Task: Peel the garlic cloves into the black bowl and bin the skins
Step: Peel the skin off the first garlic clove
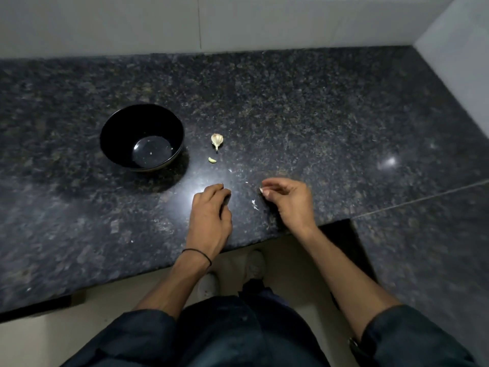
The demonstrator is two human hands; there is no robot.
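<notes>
Garlic work just right of the black bowl (120,120), with no peeled cloves inside yet, only a pale fleck.

Close by the bowl's right rim: part bulb (217,140) with papery skin on, and just nearer than it a small loose clove (212,160). Further right of the bowl, toward the near edge of the counter (317,115): right hand (288,200) pinching a small white piece (261,190) between thumb and fingertip, clove or skin impossible to tell. Beside it, left hand (211,207) knuckles up, fingers curled down toward the stone, holding anything or not unclear. Skin scrap (254,203) lying between the two hands. Probably featherweight, all of it. Cloves firm but small, likely slick once bare, best pinched at the ends. Skins dry, brittle and prone to drift, best gathered in a closed palm. No bin in view.
</notes>
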